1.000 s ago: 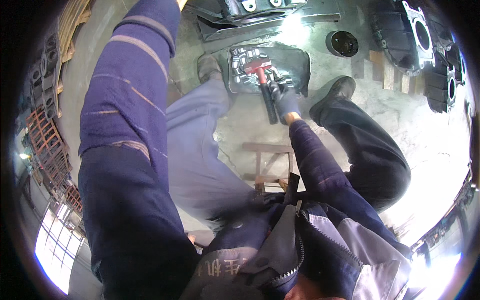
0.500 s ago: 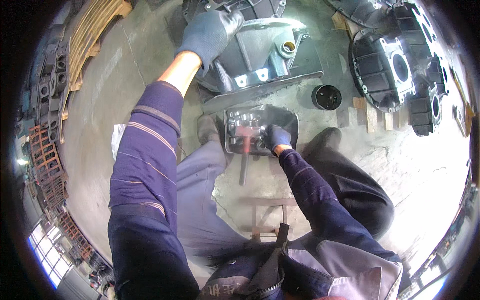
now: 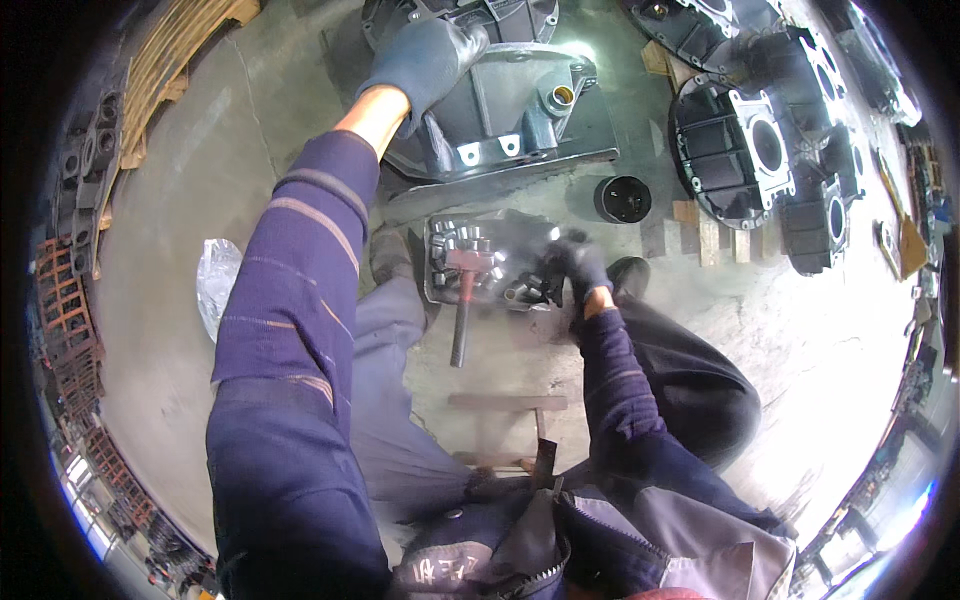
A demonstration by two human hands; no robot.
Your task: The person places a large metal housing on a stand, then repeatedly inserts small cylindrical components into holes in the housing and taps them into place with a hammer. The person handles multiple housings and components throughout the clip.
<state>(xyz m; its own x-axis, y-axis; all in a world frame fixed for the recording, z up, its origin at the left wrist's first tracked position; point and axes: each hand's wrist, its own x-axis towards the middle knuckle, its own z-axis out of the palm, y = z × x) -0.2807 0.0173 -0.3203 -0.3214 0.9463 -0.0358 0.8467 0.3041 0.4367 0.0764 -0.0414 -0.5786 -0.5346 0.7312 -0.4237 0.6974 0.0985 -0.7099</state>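
My left hand, in a grey-blue glove, rests high on a large grey metal housing. Its fingers look curled; what they may hold is hidden. My right hand, in a dark glove, is at the right end of a shallow tray on the floor, its fingers smeared by motion. Several short shiny metal cylinders lie at the tray's left side, with small dark parts near my right hand. A hammer with a reddish head lies across the tray, its handle sticking out toward me.
A round black container stands right of the housing. More dark castings sit on wooden blocks at the right. Clear plastic lies on the floor beside my left forearm. A low stand is between my legs.
My right hand has moved from the middle of the tray to its right end, uncovering small parts there. My left hand stays on the housing. The whole view has shifted slightly.
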